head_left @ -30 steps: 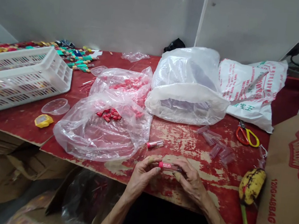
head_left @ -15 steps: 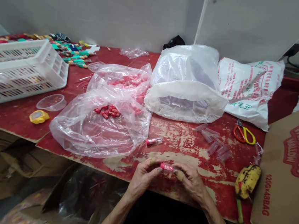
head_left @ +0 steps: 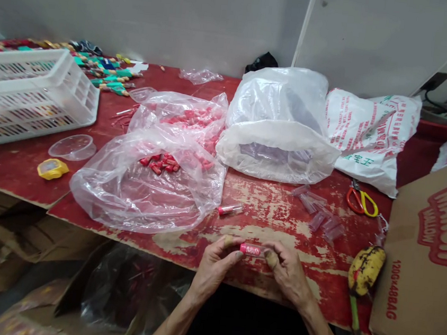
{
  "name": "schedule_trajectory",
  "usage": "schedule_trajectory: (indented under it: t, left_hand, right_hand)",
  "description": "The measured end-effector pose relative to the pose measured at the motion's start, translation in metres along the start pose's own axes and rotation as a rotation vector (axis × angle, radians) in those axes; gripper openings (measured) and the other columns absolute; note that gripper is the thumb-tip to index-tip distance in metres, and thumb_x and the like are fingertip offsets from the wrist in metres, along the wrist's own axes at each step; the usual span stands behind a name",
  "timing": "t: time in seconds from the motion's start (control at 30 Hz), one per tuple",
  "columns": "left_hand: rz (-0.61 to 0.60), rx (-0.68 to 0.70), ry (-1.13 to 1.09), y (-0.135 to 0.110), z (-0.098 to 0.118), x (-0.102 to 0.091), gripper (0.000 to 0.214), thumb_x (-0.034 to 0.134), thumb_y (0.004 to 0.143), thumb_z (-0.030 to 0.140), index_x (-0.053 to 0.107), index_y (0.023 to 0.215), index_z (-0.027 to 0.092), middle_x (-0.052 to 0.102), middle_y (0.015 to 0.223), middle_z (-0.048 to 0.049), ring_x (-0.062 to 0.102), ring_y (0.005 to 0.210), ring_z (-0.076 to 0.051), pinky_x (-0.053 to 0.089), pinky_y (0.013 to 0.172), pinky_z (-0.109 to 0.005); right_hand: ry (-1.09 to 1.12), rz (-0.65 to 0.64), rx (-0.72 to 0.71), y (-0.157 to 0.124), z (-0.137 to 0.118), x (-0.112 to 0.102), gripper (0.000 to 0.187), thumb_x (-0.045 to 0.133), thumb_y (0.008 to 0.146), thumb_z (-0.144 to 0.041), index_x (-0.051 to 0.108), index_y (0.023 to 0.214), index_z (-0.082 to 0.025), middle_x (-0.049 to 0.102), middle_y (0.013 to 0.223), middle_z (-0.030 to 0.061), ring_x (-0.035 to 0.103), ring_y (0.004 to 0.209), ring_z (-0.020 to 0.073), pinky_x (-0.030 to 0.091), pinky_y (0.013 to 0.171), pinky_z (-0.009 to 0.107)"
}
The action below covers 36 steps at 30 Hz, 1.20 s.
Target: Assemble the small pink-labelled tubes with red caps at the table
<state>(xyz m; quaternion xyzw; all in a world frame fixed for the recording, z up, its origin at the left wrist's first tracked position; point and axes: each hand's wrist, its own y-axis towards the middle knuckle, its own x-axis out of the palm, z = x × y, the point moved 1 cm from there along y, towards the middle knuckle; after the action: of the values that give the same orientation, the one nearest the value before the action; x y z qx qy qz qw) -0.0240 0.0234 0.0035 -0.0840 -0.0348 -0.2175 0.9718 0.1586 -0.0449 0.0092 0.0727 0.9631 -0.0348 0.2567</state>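
Observation:
Both my hands hold one small lipstick tube level above the table's front edge. It has a red base with white lettering and a clear cap. My left hand pinches the red end between thumb and fingers. At the clear end, my right hand is closed with thumb and fingertips on the cap. A similar red tube with a clear cap lies on the table just beyond my left hand. Several loose clear caps lie beyond my right hand.
Red pieces fill a clear plastic bag. Behind stand a white bag of clear caps and a printed sack. Scissors, a banana and a carton are right; a white crate and yellow-rimmed object left.
My right fingers have shifted slightly right along the tube, and more of the clear cap shows. My left hand keeps its pinch. The camera view has turned a little.

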Motion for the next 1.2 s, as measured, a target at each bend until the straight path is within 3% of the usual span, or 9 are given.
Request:
schedule_trajectory:
  t: [0.1,0.27,0.4,0.57,0.7,0.87,1.03,1.1,1.2]
  left_hand:
    - [0.005,-0.016,-0.027,0.0,-0.001,0.0,0.025,0.07,0.074,0.033,0.071,0.095,0.019,0.064,0.089,-0.0057,0.059,0.084,-0.022,0.048,0.072,-0.028]
    - [0.0,-0.012,-0.047,-0.001,-0.005,-0.001,0.026,0.07,0.075,0.033,0.07,0.096,0.019,0.065,0.091,-0.0054,0.059,0.079,-0.019,0.047,0.069,-0.027]
    - [-0.029,-0.039,-0.095,-0.002,-0.006,-0.001,0.025,0.069,0.076,0.032,0.068,0.098,0.019,0.065,0.081,-0.0029,0.058,0.069,-0.016,0.047,0.066,-0.025]
    - [-0.018,-0.036,-0.139,-0.003,-0.006,0.004,0.025,0.07,0.075,0.031,0.068,0.096,0.018,0.063,0.082,-0.0019,0.057,0.068,-0.014,0.046,0.065,-0.023]
    - [-0.011,-0.05,-0.16,-0.003,-0.006,0.005,0.026,0.071,0.073,0.032,0.068,0.095,0.018,0.063,0.083,-0.0024,0.057,0.068,-0.014,0.047,0.065,-0.024]
    - [0.007,-0.034,-0.106,-0.003,-0.005,0.005,0.026,0.072,0.072,0.032,0.069,0.093,0.017,0.063,0.088,-0.0043,0.058,0.078,-0.018,0.048,0.069,-0.024]
    - [-0.018,-0.084,-0.201,-0.003,-0.009,0.005,0.025,0.073,0.073,0.031,0.068,0.095,0.02,0.064,0.086,-0.0014,0.059,0.072,-0.014,0.049,0.066,-0.022]
    - [-0.033,-0.111,-0.221,-0.004,-0.012,0.004,0.025,0.073,0.073,0.031,0.068,0.095,0.021,0.065,0.085,-0.0011,0.059,0.07,-0.014,0.05,0.064,-0.022]
    - [-0.015,-0.119,-0.196,-0.004,-0.016,0.0,0.026,0.073,0.073,0.031,0.068,0.097,0.021,0.066,0.09,-0.0026,0.061,0.075,-0.016,0.051,0.066,-0.022]
  right_hand:
    - [0.039,-0.021,-0.009,-0.002,0.0,-0.001,0.036,0.049,0.084,-0.039,0.054,0.114,-0.019,0.063,0.089,0.0042,0.056,0.072,0.0156,0.043,0.061,0.024]
    - [-0.028,0.025,-0.018,-0.001,0.001,-0.001,0.046,0.033,0.091,-0.048,0.058,0.067,-0.017,0.049,0.055,0.0001,0.047,0.052,0.0128,0.036,0.051,0.024]
    - [0.018,0.008,-0.074,-0.001,-0.002,-0.002,0.034,0.049,0.086,-0.042,0.059,0.106,-0.018,0.062,0.087,0.0042,0.056,0.075,0.0156,0.043,0.065,0.024]
    - [-0.009,0.048,-0.032,-0.002,-0.004,-0.002,0.045,0.032,0.092,-0.046,0.058,0.068,-0.017,0.051,0.057,-0.0003,0.047,0.053,0.0125,0.037,0.052,0.024]
    - [0.006,0.019,-0.045,-0.006,-0.004,-0.001,0.032,0.047,0.086,-0.038,0.055,0.111,-0.019,0.064,0.092,0.0045,0.058,0.078,0.0161,0.044,0.067,0.024]
    - [-0.127,0.103,-0.012,-0.006,-0.004,-0.001,0.049,0.028,0.093,-0.047,0.057,0.064,-0.018,0.051,0.053,0.0006,0.048,0.05,0.0128,0.035,0.05,0.024]
    - [-0.028,0.024,-0.071,-0.007,-0.003,-0.002,0.038,0.05,0.085,-0.039,0.052,0.118,-0.019,0.062,0.099,0.0057,0.058,0.079,0.0162,0.043,0.066,0.024]
    - [-0.025,0.029,-0.079,-0.008,-0.001,-0.001,0.026,0.048,0.087,-0.039,0.059,0.099,-0.019,0.061,0.084,0.0033,0.055,0.07,0.0148,0.041,0.061,0.024]
    - [-0.035,0.07,-0.072,-0.007,-0.003,0.0,0.042,0.036,0.091,-0.043,0.054,0.064,-0.018,0.05,0.058,0.0,0.047,0.056,0.0132,0.035,0.054,0.024]
